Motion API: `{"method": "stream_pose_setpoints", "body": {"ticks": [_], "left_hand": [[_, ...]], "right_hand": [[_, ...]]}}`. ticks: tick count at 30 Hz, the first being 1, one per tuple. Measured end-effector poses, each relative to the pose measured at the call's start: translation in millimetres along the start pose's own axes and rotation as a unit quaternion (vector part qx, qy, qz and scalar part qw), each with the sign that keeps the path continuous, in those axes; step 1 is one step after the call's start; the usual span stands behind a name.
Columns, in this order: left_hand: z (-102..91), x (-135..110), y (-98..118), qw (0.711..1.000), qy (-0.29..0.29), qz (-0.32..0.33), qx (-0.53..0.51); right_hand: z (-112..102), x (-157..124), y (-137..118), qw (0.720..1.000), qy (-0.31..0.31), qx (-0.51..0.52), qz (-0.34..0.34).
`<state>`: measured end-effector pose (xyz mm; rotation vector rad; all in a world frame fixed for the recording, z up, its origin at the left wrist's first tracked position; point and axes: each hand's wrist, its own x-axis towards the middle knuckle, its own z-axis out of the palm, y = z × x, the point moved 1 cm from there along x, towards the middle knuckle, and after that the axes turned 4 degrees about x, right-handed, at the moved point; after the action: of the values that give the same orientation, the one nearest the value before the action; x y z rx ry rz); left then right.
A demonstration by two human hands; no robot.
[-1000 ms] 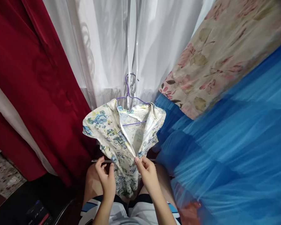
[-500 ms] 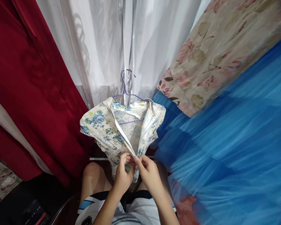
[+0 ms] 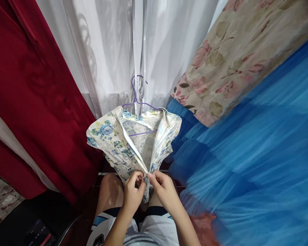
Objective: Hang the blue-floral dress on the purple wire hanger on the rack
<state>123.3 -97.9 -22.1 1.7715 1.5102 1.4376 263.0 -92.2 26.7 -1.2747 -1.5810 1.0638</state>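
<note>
A small white garment with blue flowers (image 3: pixel 113 136) hangs on a purple wire hanger (image 3: pixel 137 99), its back opening spread apart. My left hand (image 3: pixel 132 194) and my right hand (image 3: pixel 163 189) meet at the bottom of that opening. Both pinch the fabric edges where the two sides join. What lies between the fingertips is too small to make out. My knees and white shorts show just below the hands.
A red curtain (image 3: pixel 33 89) hangs at the left and a white sheer curtain (image 3: pixel 110 48) behind the hanger. A floral sheet (image 3: pixel 236 51) and blue tulle fabric (image 3: pixel 259 153) fill the right side. A dark object (image 3: pixel 39 234) lies at the lower left.
My left hand moved right from beside the garment's lower part and joined my right hand at the bottom of the opening. The garment shifted slightly left in view.
</note>
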Motion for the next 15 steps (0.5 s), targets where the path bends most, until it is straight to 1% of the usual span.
{"method": "stream_pose_setpoints", "body": {"ticks": [3, 5, 7, 10, 12, 15], "left_hand": [[-1.2, -0.4, -2.1, 1.0, -0.001, -0.004, -0.004], [-0.1, -2.1, -3.9, 1.0, -0.013, -0.011, -0.012], [2.2, -4.8, -5.7, 0.999, -0.028, -0.018, -0.028], [5.5, -9.5, -7.7, 0.997, -0.041, -0.022, -0.06], [6.0, -12.1, -8.7, 0.997, -0.041, -0.021, -0.069], [4.3, -14.1, -11.3, 0.997, -0.042, -0.027, -0.061]], "right_hand": [[3.7, -0.5, -2.1, 0.999, -0.016, 0.048, -0.001], [8.6, 0.0, -1.7, 0.994, -0.031, 0.106, 0.008], [13.5, 2.1, -1.0, 0.982, -0.048, 0.177, 0.035], [17.4, 8.8, -6.0, 0.957, -0.073, 0.267, 0.089], [16.2, 17.0, -16.7, 0.944, -0.066, 0.31, 0.095], [10.4, 38.1, -41.8, 0.925, -0.021, 0.376, 0.053]]}}
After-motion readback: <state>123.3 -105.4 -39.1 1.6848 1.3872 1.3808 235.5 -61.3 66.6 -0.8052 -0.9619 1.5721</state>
